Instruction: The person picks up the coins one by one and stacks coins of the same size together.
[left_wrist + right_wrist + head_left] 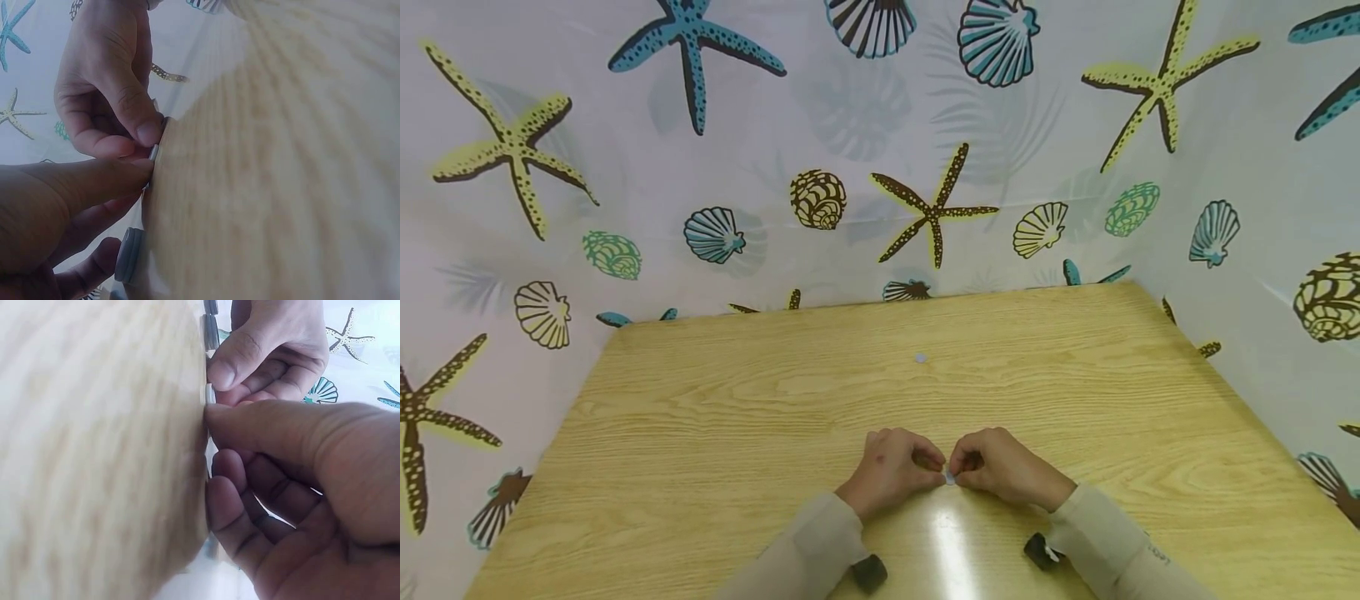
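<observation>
On the wooden table (715,417), near its front edge, both hands meet at a small pale disc (950,478). My left hand (895,468) pinches it from the left with thumb and fingertips. From the right, my right hand (1003,467) pinches it too, fingers curled. In the right wrist view the light edge of the disc (210,395) shows between the two thumbs, right at the tabletop. A round grey piece with a ridged edge (128,255) appears beside a curled left finger in the left wrist view. The hands hide much of the disc.
Another small pale disc (921,357) lies farther back on the table. White cloth (850,108) printed with starfish and shells hangs behind the table and along its sides. Dark wrist devices (870,573) sit low beneath the sleeves.
</observation>
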`<state>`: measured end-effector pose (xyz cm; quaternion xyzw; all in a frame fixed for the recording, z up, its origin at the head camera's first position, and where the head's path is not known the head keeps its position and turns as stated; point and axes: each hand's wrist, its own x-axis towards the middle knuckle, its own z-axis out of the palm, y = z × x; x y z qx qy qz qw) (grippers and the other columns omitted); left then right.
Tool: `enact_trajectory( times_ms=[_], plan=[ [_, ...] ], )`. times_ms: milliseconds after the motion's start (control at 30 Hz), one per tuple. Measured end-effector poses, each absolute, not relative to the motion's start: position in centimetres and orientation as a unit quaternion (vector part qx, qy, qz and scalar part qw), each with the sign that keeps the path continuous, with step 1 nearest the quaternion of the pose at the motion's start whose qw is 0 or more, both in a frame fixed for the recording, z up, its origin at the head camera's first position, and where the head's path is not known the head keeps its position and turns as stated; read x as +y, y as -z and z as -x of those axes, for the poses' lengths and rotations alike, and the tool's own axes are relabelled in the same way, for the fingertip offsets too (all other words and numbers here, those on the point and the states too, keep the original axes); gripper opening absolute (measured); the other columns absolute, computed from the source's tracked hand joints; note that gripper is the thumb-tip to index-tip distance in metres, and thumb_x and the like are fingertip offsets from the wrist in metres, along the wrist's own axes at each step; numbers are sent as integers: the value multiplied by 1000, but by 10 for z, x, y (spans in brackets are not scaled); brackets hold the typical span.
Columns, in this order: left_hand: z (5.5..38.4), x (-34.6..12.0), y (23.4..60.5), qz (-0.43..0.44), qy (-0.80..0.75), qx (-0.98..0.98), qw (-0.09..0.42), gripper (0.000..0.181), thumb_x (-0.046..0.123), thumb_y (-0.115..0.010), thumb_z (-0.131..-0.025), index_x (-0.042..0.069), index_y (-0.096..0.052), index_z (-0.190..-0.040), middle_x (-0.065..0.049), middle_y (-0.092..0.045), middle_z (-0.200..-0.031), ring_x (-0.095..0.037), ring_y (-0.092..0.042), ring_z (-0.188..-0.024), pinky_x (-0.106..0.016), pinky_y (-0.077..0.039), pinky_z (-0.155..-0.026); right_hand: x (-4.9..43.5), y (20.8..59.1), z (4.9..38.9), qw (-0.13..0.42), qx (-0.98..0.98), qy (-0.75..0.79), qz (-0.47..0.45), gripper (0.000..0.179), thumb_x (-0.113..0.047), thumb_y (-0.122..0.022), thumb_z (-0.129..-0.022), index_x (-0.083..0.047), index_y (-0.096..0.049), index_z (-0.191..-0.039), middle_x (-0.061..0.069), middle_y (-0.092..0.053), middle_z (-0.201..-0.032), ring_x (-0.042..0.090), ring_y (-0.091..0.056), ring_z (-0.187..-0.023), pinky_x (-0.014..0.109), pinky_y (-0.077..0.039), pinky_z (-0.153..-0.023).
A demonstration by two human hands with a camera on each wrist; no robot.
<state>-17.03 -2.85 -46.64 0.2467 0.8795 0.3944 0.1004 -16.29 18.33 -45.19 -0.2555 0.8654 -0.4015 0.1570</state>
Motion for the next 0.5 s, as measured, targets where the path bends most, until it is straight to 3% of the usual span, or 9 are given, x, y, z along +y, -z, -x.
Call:
enact_trajectory(
  times_ms=[500],
  plan=[
    [172,-28,467,-243,-396,880,100,14,22,-86,-79,20,-78,-90,17,-73,-83,-4,-54,-89,-39,-31,-90,181,451,162,152,870,394,255,9,2,-73,-87,-7,-71,-86,-7,-64,-79,6,-55,-70,22,-49,-64]
  ],
)
